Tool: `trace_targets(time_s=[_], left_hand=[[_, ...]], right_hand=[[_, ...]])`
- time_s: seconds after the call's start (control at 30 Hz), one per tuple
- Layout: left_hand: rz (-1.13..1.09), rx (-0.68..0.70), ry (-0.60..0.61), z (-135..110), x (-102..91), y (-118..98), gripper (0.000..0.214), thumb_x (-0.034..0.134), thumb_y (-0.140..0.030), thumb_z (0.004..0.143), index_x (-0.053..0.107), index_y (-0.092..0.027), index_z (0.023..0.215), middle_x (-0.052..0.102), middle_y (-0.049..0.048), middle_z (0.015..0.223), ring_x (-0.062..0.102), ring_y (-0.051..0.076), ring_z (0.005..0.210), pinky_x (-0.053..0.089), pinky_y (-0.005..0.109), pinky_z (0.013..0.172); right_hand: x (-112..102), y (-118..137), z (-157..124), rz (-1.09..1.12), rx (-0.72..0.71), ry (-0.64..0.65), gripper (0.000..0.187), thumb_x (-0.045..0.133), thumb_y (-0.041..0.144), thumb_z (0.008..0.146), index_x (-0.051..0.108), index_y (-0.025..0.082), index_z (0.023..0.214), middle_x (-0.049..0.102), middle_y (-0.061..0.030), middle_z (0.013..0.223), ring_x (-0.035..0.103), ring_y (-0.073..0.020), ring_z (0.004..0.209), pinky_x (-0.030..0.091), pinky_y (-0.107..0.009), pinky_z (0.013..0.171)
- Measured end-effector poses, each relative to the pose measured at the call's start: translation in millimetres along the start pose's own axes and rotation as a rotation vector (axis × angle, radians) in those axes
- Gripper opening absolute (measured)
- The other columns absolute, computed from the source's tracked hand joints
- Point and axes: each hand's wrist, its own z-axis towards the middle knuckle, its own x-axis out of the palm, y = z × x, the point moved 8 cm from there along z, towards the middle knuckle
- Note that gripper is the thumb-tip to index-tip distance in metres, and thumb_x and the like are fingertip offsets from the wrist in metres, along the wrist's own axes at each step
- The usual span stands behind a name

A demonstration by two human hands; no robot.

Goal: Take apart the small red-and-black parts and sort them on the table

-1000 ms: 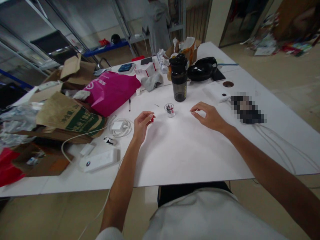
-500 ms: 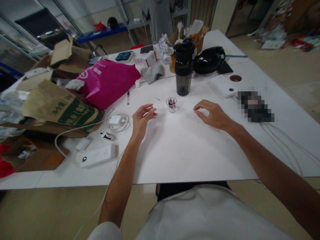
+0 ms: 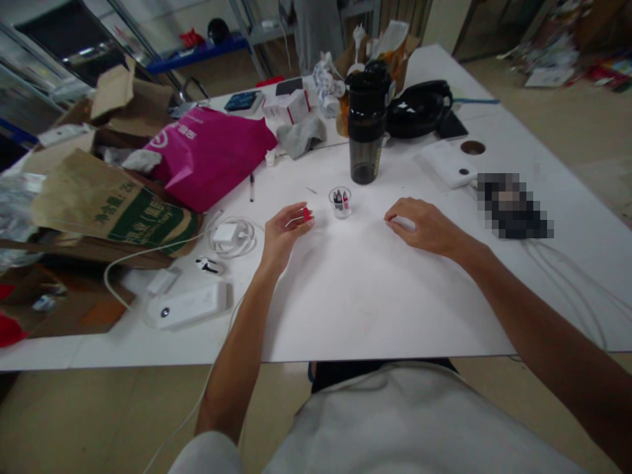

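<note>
My left hand [image 3: 282,232] rests on the white table [image 3: 375,289] with its fingers pinched round a small red piece [image 3: 307,214] at the fingertips. Just right of it stands a tiny clear cup [image 3: 340,201] holding several small red and dark pieces. My right hand [image 3: 423,226] lies on the table to the right of the cup, fingers curled down with the tips touching the surface; whether anything is under them is hidden. A dark shaker bottle [image 3: 366,124] stands upright behind the cup.
Left of my hand lie a coiled white charger cable [image 3: 231,236], a white power strip [image 3: 187,305], brown paper bags [image 3: 111,204] and a pink bag [image 3: 210,155]. Black headphones [image 3: 419,108], a white box [image 3: 447,164], cables and small boxes fill the far side. A person stands beyond the table.
The view has shifted slightly. The red piece shows again at my left fingertips after being hidden half a second ago. My right hand has settled lower on the table.
</note>
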Motion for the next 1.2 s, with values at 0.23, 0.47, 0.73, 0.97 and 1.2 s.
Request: trace_targets(time_s=[0.23,0.47,0.73,0.97,1.2], left_hand=[[0.13,-0.01,0.095,2.4,2.5,6.5,0.075,0.11,-0.036,0.068,0.082,-0.021,0.137,0.086,0.0116,0.127,0.083,0.03,0.117,0.07,0.053,0.11],[0.582,0.219,0.169,-1.9,1.0,-10.0,0.038,0.097,-0.048,0.092,0.085,-0.022,0.117,0.084,0.0106,0.123,0.081,0.023,0.1,0.07,0.043,0.097],[0.775,0.276,0.262,-6.9,9.8,-18.0,0.03,0.096,-0.042,0.092,0.083,-0.022,0.112,0.084,0.0073,0.11,0.075,0.022,0.094,0.064,0.04,0.092],[0.9,0.209,0.466,-21.6,32.5,-12.7,0.039,0.087,-0.058,0.1,0.075,-0.023,0.091,0.074,0.002,0.082,0.062,0.019,0.075,0.047,0.035,0.074],[0.946,0.292,0.633,-36.0,53.2,-17.7,0.037,0.078,-0.045,0.103,0.066,-0.022,0.075,0.066,-0.0001,0.072,0.055,0.017,0.069,0.044,0.037,0.077]], right_hand=[[4.4,2.1,0.0,-0.051,-0.012,0.059,0.011,0.069,0.025,0.106,0.078,0.027,0.111,0.086,-0.0108,0.115,0.079,-0.0334,0.109,0.061,-0.052,0.102],[8.2,3.5,-0.1,-0.07,-0.015,0.095,0.011,0.068,0.024,0.105,0.077,0.026,0.11,0.085,-0.0104,0.113,0.078,-0.0335,0.109,0.059,-0.052,0.101],[7.5,7.2,-0.4,-0.058,-0.018,0.088,0.011,0.068,0.026,0.104,0.078,0.026,0.109,0.085,-0.0112,0.112,0.078,-0.0349,0.108,0.059,-0.054,0.102],[4.9,8.8,1.6,-0.03,0.013,0.091,0.012,0.072,0.029,0.101,0.081,0.026,0.108,0.085,-0.0123,0.112,0.079,-0.0371,0.108,0.059,-0.056,0.103],[3.0,7.5,0.7,-0.022,0.019,0.072,0.01,0.072,0.031,0.102,0.078,0.027,0.108,0.085,-0.0117,0.113,0.077,-0.0355,0.109,0.058,-0.054,0.103]])
